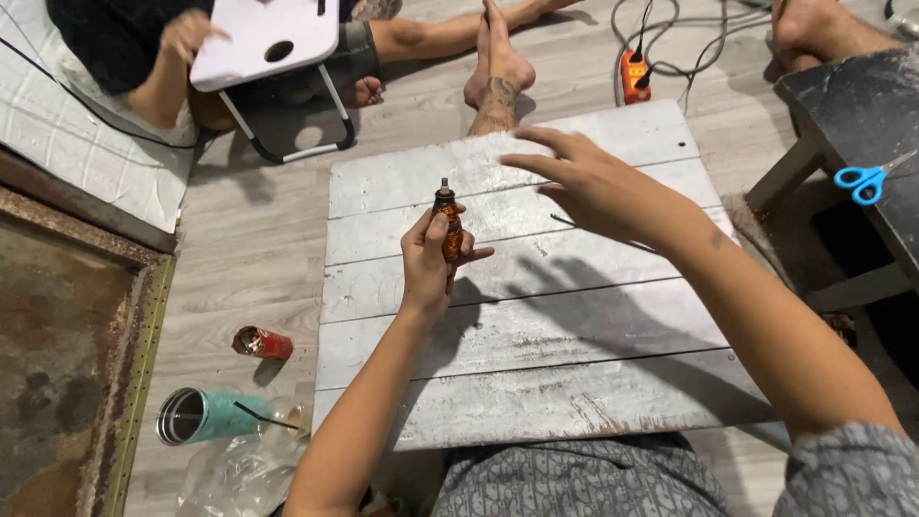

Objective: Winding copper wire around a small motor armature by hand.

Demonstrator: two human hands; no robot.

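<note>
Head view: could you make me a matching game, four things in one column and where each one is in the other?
Things:
1. amber bottle
2. blue scissors
3. teal tumbler
4. red can

Places:
A. lying on the floor, open end to the left, beside a clear plastic bag
B. held upright in the left hand
C. on the dark table at right
D. on its side on the floor, left of the white board

Pairs: 1-B, 2-C, 3-A, 4-D

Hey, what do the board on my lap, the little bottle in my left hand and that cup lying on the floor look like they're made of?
Board: wooden planks, whitewashed paint worn through at the near edge. Bottle in the left hand: translucent amber, glass or plastic, dark cap. Cup: teal coat, shiny silver rim and inside, likely steel.
</note>
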